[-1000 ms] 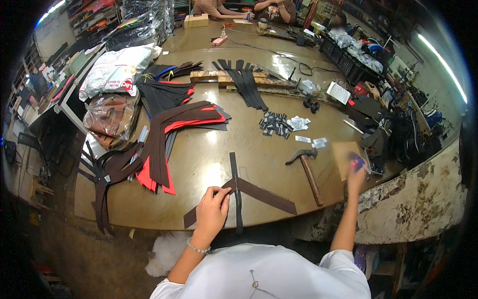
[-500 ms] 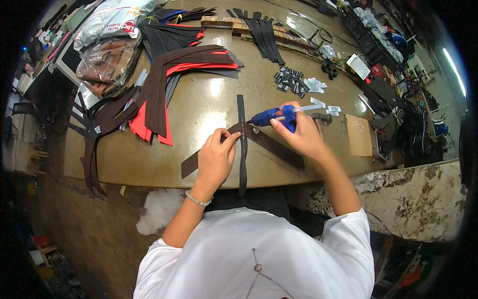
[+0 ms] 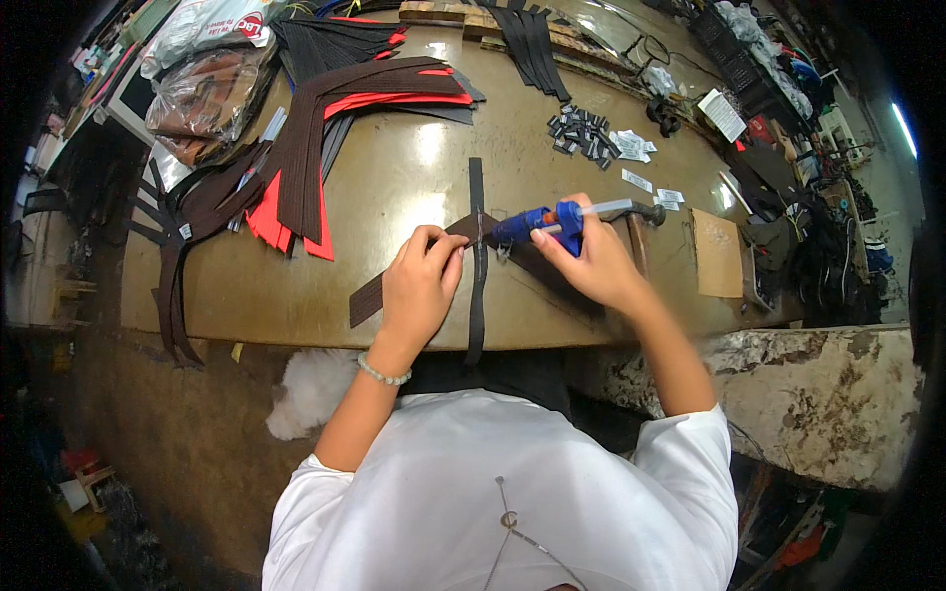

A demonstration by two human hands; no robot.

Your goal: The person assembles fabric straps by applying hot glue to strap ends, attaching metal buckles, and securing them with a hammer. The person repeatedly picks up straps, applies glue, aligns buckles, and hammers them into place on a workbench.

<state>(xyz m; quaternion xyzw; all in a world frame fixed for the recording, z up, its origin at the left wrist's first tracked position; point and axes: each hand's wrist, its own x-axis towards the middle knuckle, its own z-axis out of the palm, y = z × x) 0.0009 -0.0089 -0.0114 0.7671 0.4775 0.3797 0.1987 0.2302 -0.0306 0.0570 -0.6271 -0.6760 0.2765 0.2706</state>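
Blue glue gun (image 3: pixel 537 223) is gripped in the closed right hand (image 3: pixel 591 264), its nozzle at the crossing of the dark brown strip (image 3: pixel 477 258) and the angled brown piece (image 3: pixel 379 293) near the workbench's (image 3: pixel 394 187) front edge. Left hand (image 3: pixel 419 286) lies on that crossing, fingers curled, tips pressing the material. Small white labels (image 3: pixel 650 185) lie scattered just beyond the gun; a tan card rectangle (image 3: pixel 716 253) sits right. Clear plastic packages (image 3: pixel 202 89) rest at far left.
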